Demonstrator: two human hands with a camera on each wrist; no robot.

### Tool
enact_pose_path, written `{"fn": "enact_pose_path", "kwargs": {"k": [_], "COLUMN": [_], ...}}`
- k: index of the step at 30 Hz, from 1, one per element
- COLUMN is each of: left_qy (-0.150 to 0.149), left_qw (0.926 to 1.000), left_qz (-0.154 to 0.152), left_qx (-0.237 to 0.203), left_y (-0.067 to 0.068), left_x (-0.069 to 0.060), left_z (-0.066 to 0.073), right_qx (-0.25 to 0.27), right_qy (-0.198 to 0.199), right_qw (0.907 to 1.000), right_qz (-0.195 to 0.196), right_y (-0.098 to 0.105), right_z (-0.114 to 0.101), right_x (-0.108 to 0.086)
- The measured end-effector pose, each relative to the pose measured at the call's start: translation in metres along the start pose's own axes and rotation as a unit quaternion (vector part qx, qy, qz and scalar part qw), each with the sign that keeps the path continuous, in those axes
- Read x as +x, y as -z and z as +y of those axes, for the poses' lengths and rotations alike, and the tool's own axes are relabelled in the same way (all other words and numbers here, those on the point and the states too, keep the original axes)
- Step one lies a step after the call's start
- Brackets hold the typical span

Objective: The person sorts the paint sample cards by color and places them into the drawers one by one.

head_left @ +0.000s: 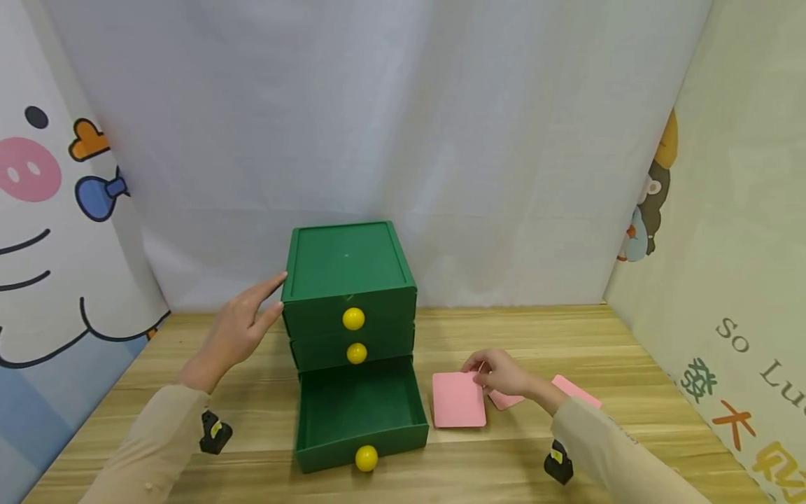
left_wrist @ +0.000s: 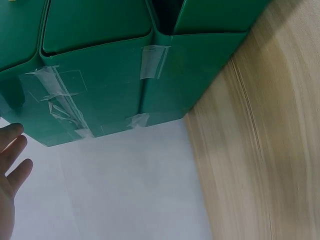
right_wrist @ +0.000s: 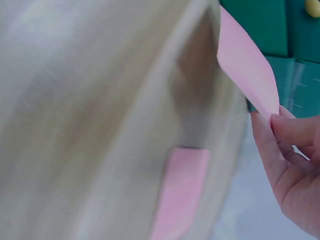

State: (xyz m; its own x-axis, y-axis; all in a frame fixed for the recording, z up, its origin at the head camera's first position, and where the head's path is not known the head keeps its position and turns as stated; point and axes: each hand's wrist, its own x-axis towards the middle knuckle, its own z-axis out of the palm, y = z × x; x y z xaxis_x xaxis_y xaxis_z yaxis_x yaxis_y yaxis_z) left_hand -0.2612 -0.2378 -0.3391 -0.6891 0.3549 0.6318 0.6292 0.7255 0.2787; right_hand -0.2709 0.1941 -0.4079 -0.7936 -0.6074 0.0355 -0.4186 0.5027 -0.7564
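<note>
A green drawer cabinet (head_left: 345, 260) with round yellow knobs stands on the table, its bottom drawer (head_left: 359, 402) pulled out and bare inside. Against the cabinet's upper left side rest the fingertips of my left hand (head_left: 236, 327), its fingers extended. Between thumb and fingers my right hand (head_left: 504, 372) pinches a pink card (head_left: 458, 400) by its edge, to the right of the pulled-out drawer. In the right wrist view this card (right_wrist: 247, 60) is raised off the table and slightly bent. Beneath the right hand lies a second pink card (head_left: 506, 400), partly hidden.
Another pink card (head_left: 576, 390) lies farther right, partly covered by the right sleeve (head_left: 617, 448). Strips of clear tape (left_wrist: 155, 61) cross the cabinet's side. A white curtain (head_left: 504, 154) hangs behind the wooden table (head_left: 239, 469), and printed panels flank it.
</note>
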Motion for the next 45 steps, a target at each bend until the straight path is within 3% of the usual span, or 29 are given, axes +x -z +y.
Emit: {"fn": "enact_pose_path", "kwargs": {"k": [10,19,23,32,38,45], "left_qy": [-0.001,0.003,0.003,0.006,0.006,0.008], "left_qw": [1.0,1.0,1.0,0.9999,0.9999,0.9999], "left_qz": [0.002,-0.006,-0.007,-0.01,-0.009,-0.012], "left_qx": [-0.003,0.003,0.002,0.003,0.003,0.0], "left_y": [0.001,0.0,0.001,0.0,0.001,0.002], "left_x": [-0.001,0.001,0.001,0.0,0.001,0.0], "left_z": [0.001,-0.001,-0.001,-0.001,0.0,0.001], "right_qx": [0.026,0.02,0.02,0.004,-0.003,-0.009], "right_qy": [-0.006,0.005,0.006,0.054,0.072,0.062], "right_qw": [0.9996,0.9998,0.9997,0.998,0.9968,0.9975], "right_qz": [0.004,-0.008,-0.012,-0.033,-0.034,-0.032], "right_y": [0.028,0.03,0.023,-0.011,-0.031,-0.049], "right_z": [-0.021,-0.047,-0.059,-0.08,-0.084,-0.078], "right_x": [0.008,0.022,0.031,0.05,0.055,0.057]}}
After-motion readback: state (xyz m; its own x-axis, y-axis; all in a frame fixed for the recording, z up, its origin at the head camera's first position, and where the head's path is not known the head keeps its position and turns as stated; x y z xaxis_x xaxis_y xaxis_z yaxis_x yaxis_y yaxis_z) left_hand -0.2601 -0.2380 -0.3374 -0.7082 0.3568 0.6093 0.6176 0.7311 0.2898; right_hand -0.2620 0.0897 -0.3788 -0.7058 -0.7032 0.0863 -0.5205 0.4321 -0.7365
